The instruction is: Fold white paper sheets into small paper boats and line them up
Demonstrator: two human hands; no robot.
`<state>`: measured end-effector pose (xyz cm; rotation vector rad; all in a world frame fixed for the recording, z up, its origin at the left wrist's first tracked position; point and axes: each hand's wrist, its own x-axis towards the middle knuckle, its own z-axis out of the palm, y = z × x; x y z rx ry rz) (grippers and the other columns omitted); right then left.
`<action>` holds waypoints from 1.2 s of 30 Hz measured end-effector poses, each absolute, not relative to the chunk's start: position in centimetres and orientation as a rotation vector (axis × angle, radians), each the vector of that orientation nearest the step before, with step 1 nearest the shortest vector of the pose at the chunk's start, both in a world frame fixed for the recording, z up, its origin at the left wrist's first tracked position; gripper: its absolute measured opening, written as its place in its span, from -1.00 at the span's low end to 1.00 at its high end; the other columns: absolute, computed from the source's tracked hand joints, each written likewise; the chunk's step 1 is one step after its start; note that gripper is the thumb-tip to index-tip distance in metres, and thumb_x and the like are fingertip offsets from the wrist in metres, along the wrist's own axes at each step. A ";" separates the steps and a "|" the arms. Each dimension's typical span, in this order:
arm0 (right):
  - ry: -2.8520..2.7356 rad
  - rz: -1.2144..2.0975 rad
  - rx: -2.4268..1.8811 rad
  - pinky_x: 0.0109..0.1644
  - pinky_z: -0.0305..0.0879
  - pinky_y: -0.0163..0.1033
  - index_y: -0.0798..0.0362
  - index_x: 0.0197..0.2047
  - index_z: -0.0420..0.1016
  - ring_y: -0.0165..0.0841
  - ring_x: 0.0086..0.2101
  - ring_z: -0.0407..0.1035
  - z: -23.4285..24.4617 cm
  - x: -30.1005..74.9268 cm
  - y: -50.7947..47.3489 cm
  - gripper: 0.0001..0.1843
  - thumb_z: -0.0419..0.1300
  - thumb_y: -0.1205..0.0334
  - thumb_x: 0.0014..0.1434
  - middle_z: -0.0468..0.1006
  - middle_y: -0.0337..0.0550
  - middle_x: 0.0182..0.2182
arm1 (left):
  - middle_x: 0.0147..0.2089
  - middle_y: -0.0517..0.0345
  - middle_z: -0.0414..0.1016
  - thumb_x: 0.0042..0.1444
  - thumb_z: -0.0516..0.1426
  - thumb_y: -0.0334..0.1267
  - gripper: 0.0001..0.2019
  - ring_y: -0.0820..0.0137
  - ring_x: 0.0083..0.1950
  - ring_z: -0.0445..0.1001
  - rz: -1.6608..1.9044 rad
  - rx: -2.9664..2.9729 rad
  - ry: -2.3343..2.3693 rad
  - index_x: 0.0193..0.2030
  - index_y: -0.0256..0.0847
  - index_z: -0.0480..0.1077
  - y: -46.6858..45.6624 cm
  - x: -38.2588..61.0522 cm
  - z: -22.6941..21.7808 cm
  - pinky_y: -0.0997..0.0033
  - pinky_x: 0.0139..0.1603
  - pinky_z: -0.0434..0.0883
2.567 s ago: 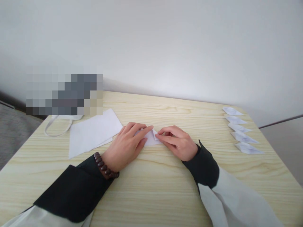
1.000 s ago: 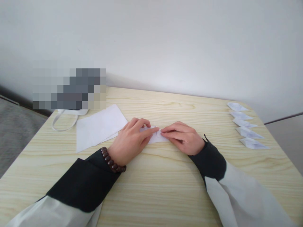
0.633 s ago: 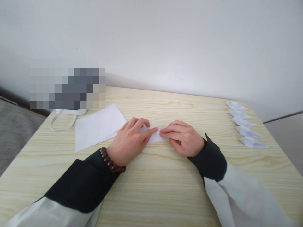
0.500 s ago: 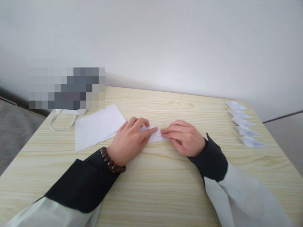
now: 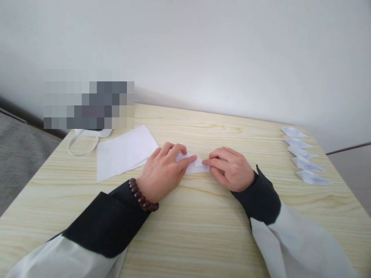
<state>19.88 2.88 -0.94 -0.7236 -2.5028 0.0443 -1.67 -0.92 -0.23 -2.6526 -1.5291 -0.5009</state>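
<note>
Pressing small folded white paper (image 5: pixel 193 165), left hand (image 5: pixel 162 174), right hand (image 5: pixel 232 170)

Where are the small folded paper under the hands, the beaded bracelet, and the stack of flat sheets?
folded paper (image 5: pixel 193 165): head view, its middle flap.
beaded bracelet (image 5: pixel 142 196): head view, wrist beads.
flat sheets (image 5: pixel 124 151): head view, top sheet's middle.

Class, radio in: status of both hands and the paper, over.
Left hand and right hand press small folded paper flat on table. Sheet stack left, five folded pieces right. Nothing obstructing.

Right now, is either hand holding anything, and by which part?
Both press one small folded paper flat on the table: left hand on its left half, right hand pinching its right end.
</note>
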 end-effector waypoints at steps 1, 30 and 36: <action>-2.498 0.051 -0.716 -0.26 0.33 -0.20 0.11 -0.33 0.57 -0.34 -0.39 0.33 -0.9 19.9 2.9 -0.76 0.05 0.40 0.15 0.51 -0.09 -0.42 | -0.03 0.11 0.43 0.17 0.07 -0.35 -0.68 0.21 -0.06 0.36 -0.504 -2.649 -1.538 0.03 0.05 0.44 -0.9 -1.6 -0.2 0.17 -0.17 0.43; -2.415 0.301 -0.881 -0.12 0.38 -0.15 0.11 -0.12 0.47 -0.30 -0.24 0.39 -1.3 19.7 2.9 -0.79 0.11 0.29 0.16 0.45 -0.03 -0.22 | -0.08 0.10 0.50 0.20 0.10 -0.23 -0.81 0.26 -0.05 0.37 -0.794 -2.769 -1.545 -0.10 -0.20 0.44 -0.3 -2.0 -0.6 0.20 -0.02 0.40; -2.409 0.335 -0.912 -0.13 0.35 -0.16 0.07 -0.18 0.47 -0.32 -0.26 0.38 -1.6 19.4 2.7 -0.82 0.11 0.22 0.21 0.46 -0.07 -0.23 | -0.10 0.01 0.42 0.18 0.11 -0.35 -0.72 0.28 -0.04 0.33 -0.871 -2.826 -1.637 0.04 -0.27 0.36 -0.6 -1.5 -0.1 0.23 0.00 0.38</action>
